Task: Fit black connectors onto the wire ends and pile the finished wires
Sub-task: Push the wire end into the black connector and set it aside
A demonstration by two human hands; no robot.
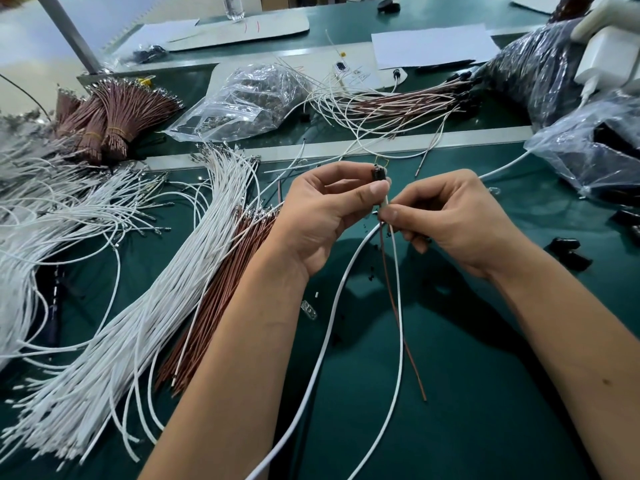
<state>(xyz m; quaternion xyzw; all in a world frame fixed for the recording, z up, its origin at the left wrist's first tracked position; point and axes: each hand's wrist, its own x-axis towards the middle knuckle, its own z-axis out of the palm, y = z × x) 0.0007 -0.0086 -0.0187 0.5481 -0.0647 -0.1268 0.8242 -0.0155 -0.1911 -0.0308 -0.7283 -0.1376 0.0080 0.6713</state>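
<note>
My left hand pinches a small black connector between thumb and fingers, above the middle of the green mat. My right hand pinches a white wire and a thin brown wire just below the connector; both wires hang down toward me. White wires and brown wires with metal terminals lie fanned out at the left. At the back right lies a pile of wires with black connectors. Loose black connectors sit at the right.
A thick white cable curves across the green mat. Banded brown wire bundles stand at the back left. Clear plastic bags of parts lie behind, more bags and a white charger at the right.
</note>
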